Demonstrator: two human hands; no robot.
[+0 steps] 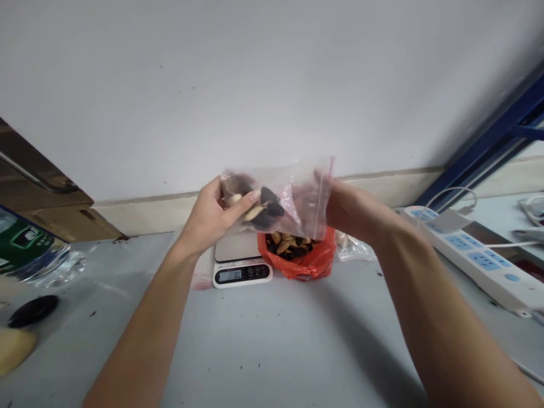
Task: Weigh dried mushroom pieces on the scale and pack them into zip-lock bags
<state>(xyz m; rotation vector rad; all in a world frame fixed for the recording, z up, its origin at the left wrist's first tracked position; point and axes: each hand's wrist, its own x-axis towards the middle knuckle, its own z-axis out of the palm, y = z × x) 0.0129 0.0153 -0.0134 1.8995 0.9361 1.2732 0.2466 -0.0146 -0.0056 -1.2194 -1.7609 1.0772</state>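
A clear zip-lock bag with dark and pale dried pieces inside is held up, tilted sideways, above the work surface. My left hand grips its filled end, the thumb pressed across the front. At the zip end is my right hand, closed on the bag from behind; its fingers are blurred and partly covered by the plastic. Below the bag stands a white kitchen scale, its display reading zero. Right of the scale sits an open red plastic bag full of brown and dark dried pieces.
A small clear bag lies right of the red bag. A white power strip with cables runs along the right. On the left are a large plastic bottle, a black disc and a yellowish chunk. A wall rises behind.
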